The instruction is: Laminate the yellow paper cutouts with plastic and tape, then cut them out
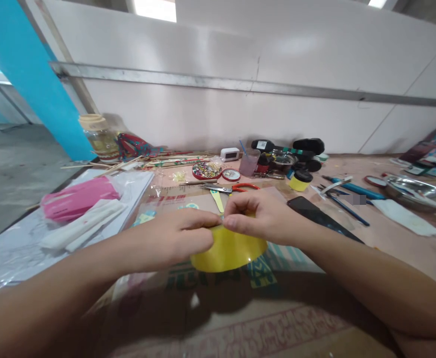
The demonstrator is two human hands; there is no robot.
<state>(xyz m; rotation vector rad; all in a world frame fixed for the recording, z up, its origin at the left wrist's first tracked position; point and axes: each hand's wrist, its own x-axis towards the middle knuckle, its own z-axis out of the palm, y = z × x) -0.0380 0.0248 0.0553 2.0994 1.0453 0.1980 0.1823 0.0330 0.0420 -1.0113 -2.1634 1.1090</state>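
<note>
Two bare hands meet above a curved yellow band (229,251), which sits just below the fingertips. The left hand (182,236) has thumb and forefinger closed on its upper edge; the right hand (253,214) curls thumb and forefinger close together there, though I cannot tell what they grip. Just beyond the fingers lie orange-handled scissors (245,187), farther off a dish of beads (206,170); a phone (322,219) lies right of them, a pink pouch (79,199) well left.
</note>
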